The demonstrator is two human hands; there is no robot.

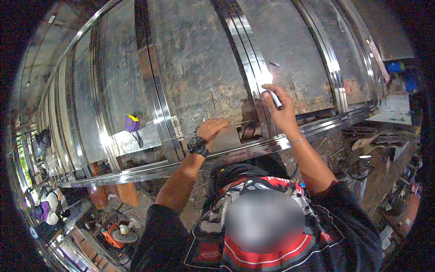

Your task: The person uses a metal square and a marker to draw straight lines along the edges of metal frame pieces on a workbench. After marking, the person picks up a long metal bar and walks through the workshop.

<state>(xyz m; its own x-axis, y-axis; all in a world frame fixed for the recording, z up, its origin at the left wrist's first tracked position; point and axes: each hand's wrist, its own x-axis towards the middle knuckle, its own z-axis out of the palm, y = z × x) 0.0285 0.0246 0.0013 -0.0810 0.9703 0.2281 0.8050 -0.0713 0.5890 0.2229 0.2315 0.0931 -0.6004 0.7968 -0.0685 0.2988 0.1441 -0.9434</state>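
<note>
1. My right hand (278,109), centre-right of frame, is gripping a marker (275,99) in closed fingers, tip on the shiny steel rail (253,68).
2. My left hand (212,129) is lying flat, fingers open, pressing the metal sheet (199,68) at centre.
3. Marking step; next needs a steady line.
4. Purple tape measure (132,123) is sitting left.

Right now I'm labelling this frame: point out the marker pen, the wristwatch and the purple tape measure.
marker pen (276,100), head view, middle of its white barrel in the right hand.
wristwatch (197,145), head view, black face on the left wrist.
purple tape measure (132,123), head view, middle of its case.
</note>
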